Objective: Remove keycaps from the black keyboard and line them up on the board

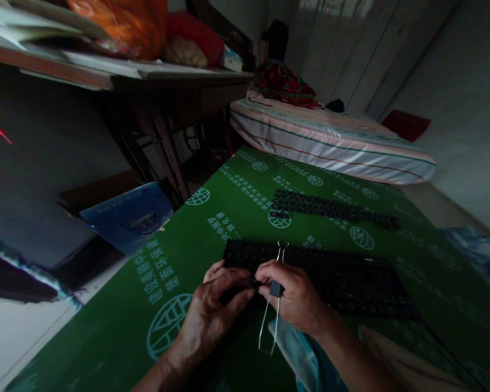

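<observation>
A black keyboard (pixel 343 280) lies on a green printed mat (pixel 237 212). My left hand (pixel 212 316) is closed at the keyboard's near-left corner, its fingers pinching a small dark keycap (pixel 253 283). My right hand (pixel 296 296) is closed too, touching the same keycap and holding a wire keycap puller (pixel 271 310) that points both up and down from my fingers. Rows of loose black keycaps (pixel 330 208) are laid out on the mat beyond the keyboard.
A striped mattress (pixel 330 141) lies past the mat, with a red patterned cloth (pixel 286 84) on it. At the left stands a wooden table (pixel 118 76) piled with bags. A blue bag (pixel 126 218) lies on the floor beside the mat.
</observation>
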Demonstrator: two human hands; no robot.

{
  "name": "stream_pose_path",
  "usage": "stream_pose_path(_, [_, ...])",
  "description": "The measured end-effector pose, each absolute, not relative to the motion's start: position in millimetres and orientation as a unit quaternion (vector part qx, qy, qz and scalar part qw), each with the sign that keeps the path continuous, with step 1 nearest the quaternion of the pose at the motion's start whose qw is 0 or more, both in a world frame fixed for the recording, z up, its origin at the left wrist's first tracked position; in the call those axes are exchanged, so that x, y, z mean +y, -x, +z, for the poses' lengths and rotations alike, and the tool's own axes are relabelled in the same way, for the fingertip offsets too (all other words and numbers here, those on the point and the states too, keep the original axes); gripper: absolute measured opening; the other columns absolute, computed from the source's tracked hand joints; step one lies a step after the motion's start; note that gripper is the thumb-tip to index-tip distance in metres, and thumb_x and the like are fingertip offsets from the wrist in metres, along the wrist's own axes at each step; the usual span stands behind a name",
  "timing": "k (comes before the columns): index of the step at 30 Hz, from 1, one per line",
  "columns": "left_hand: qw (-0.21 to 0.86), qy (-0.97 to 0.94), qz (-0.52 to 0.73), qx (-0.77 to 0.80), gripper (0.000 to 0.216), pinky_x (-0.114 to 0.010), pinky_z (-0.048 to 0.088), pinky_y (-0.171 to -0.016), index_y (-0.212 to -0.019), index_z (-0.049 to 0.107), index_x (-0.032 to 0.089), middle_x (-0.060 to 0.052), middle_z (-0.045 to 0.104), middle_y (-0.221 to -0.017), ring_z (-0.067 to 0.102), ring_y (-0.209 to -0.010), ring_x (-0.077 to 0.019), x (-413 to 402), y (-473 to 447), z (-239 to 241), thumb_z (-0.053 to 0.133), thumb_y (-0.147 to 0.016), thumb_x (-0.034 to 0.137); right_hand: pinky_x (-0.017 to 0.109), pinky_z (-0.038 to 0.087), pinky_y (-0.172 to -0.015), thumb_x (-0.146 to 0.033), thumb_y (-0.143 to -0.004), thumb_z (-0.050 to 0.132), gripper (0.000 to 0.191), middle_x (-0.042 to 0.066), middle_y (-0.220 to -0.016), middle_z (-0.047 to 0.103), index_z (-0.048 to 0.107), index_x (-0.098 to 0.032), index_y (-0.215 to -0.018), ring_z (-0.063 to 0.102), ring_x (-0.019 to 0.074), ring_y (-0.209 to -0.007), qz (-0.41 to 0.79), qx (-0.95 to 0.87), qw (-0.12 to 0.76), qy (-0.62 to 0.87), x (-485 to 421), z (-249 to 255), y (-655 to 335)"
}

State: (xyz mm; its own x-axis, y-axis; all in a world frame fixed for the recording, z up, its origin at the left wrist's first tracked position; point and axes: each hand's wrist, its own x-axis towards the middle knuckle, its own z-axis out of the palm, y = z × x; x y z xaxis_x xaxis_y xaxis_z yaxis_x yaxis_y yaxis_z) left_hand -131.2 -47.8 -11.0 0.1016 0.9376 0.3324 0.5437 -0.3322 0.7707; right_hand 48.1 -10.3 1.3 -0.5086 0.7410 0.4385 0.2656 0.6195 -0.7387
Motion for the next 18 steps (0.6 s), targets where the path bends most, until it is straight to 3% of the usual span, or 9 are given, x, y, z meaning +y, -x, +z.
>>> stream_pose_path(4, [0.202, -0.708, 0.409, 0.538, 0.012, -0.051, 0.034, -0.102, -0.086, 0.067, 0.024, -0.002, 0.071, -0.094, 0.062, -0.099, -0.0239, -48.1, 131.5, -11.3, 0.062, -0.078, 0.031, 0.023, 0.049, -0.067, -0.010, -0.073, 0.058, 0.015, 0.001, -0.080, 0.063, 0.058, -0.020, -0.085, 0.060, 0.0125, -0.070, 0.254, -0.804, 0.394, 0.366, 15.3, 0.5, -69.1])
stream_pose_path(10, [0.167, -0.741, 0.384, 0.524, 0.011, -0.053, 0.034, -0.101, -0.088, 0.064, 0.022, -0.002, 0.070, -0.089, 0.066, -0.085, -0.0211, -45.9, 131.7, -12.3, 0.062, -0.078, 0.027, 0.024, 0.047, -0.064, -0.017, -0.070, 0.060, 0.010, 0.001, -0.074, 0.063, 0.058, -0.020, -0.080, 0.060, 0.0146, -0.067, 0.177, -0.786, 0.389, 0.446, 86.7, -8.3, -110.1])
stream_pose_path(18, [0.146, -0.760, 0.361, 0.521, 0.013, -0.050, 0.037, -0.099, -0.092, 0.061, 0.023, -0.001, 0.069, -0.088, 0.065, -0.087, -0.0209, -45.4, 133.4, -14.4, 0.062, -0.079, 0.026, 0.024, 0.044, -0.063, -0.018, -0.068, 0.058, 0.011, 0.000, -0.073, 0.063, 0.059, -0.020, -0.078, 0.059, 0.0148, -0.065, 0.148, -0.804, 0.334, 0.468, 134.4, -29.5, -125.3])
